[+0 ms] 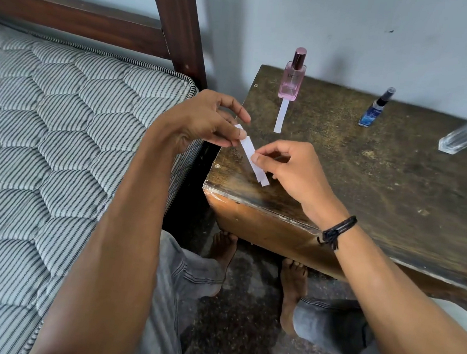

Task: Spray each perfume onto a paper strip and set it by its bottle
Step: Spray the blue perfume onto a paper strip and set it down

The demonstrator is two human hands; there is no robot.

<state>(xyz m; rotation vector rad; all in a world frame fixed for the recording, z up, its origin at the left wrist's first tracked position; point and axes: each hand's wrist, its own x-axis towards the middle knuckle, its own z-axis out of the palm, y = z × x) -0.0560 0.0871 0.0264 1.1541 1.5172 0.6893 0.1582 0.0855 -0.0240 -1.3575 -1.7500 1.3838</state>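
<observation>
Over the table's near left corner both hands hold a small stack of white paper strips (249, 150). My left hand (206, 120) pinches the stack's upper end. My right hand (289, 167) pinches it near the middle, between thumb and forefinger. A pink perfume bottle (291, 78) stands upright at the back left of the table, and one white strip (281, 115) lies flat in front of it. To its right stands a small blue spray bottle (375, 109). A clear bottle with a dark red cap (466, 136) sits at the right edge of the view.
The bottles are on a worn dark wooden table (367, 170) against a pale wall. A striped quilted mattress (57, 124) and a dark wooden bed post (180, 27) lie to the left. My knees and bare feet are below the table's front edge.
</observation>
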